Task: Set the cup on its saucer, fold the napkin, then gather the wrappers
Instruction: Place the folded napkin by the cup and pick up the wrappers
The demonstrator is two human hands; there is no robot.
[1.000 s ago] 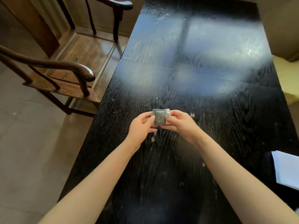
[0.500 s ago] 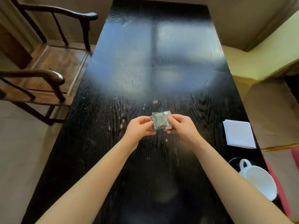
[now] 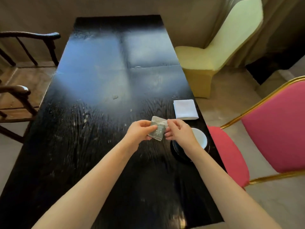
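Both hands hold a small silvery-green wrapper [image 3: 158,129] above the black table [image 3: 92,113]. My left hand [image 3: 140,132] pinches its left edge and my right hand [image 3: 179,132] pinches its right edge. A white cup [image 3: 200,139] sits on a dark saucer [image 3: 177,153] by the table's right edge, partly hidden behind my right wrist. A white napkin [image 3: 185,109], folded into a square, lies flat just beyond the cup.
A pink chair with a gold frame [image 3: 270,129] stands to the right, and a pale yellow covered chair [image 3: 214,47] is behind it. Dark wooden armchairs [image 3: 19,90] stand on the left. A small crumb-like scrap [image 3: 115,97] lies mid-table.
My view has swung to the right, bringing the cup, saucer, napkin and pink chair into sight. Both hands, still pinching the wrapper, have moved right, toward the cup.
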